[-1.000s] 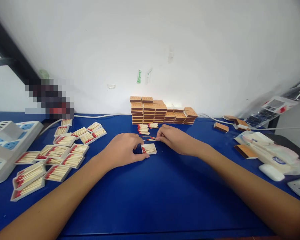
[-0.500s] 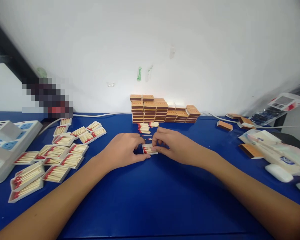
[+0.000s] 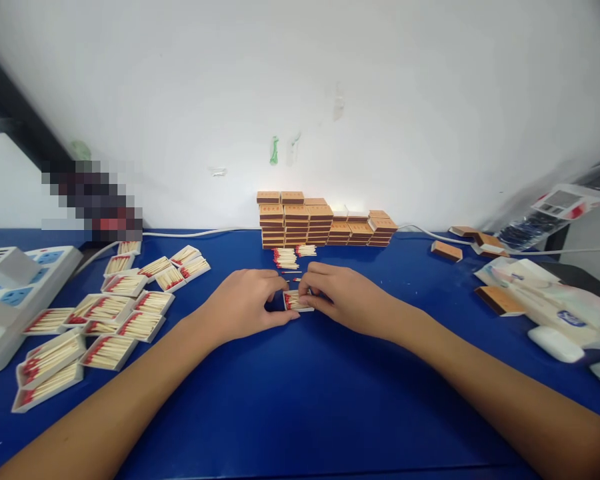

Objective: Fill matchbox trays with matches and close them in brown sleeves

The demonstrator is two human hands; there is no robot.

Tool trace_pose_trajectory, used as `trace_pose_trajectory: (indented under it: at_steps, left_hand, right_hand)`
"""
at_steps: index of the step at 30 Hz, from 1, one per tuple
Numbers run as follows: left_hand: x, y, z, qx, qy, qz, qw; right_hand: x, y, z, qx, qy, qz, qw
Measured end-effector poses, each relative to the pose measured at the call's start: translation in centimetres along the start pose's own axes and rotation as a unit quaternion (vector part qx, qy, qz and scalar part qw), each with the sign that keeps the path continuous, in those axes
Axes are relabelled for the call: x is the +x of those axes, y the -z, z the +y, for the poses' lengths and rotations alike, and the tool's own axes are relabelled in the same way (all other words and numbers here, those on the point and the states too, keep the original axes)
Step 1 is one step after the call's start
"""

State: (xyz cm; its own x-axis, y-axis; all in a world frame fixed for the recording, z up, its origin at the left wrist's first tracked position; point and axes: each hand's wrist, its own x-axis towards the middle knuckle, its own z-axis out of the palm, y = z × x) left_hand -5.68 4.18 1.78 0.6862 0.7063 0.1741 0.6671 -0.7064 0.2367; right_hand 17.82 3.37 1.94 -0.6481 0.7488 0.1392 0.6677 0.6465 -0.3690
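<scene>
A small white matchbox tray (image 3: 307, 309) lies on the blue table, holding red-tipped matches (image 3: 293, 299). Around its left end curve the thumb and fingers of my left hand (image 3: 250, 300), steadying it. My right hand (image 3: 337, 293) has its fingertips pinched together over the right part of the tray, against the matches; whatever is between them is hidden. Just beyond the hands lie a loose pile of matches (image 3: 285, 257), a smaller pile (image 3: 307, 251) and a few single matches (image 3: 292, 272).
Stacked matchboxes (image 3: 296, 223) stand against the wall. Several filled trays (image 3: 109, 351) cluster at left beside a white power strip (image 3: 55, 280). To the right are loose matchbox sleeves (image 3: 500, 301), a tissue pack (image 3: 545, 293), a white case (image 3: 555, 344) and a cable (image 3: 425, 233).
My right fingertips have shifted slightly left over the tray, from its right end onto the matches. My left hand keeps its place at the tray. The camera view has shifted slightly.
</scene>
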Motion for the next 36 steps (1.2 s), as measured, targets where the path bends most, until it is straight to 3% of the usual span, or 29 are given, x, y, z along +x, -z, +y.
trace_pose_trajectory:
  at_steps: [9,21,36]
  left_hand:
    - [-0.1,0.0,0.1,0.006,0.002,0.0,1.0]
    - [-0.1,0.1,0.0,0.008,-0.007,0.005,1.0]
    - [-0.1,0.2,0.1,0.001,-0.003,-0.004,1.0]
  right_hand:
    - [-0.1,-0.1,-0.2,-0.015,-0.036,0.019,0.999]
    - [-0.1,0.2,0.5,0.074,0.001,0.019,0.997]
    - [0.2,-0.7,0.8,0.121,-0.01,0.051,0.991]
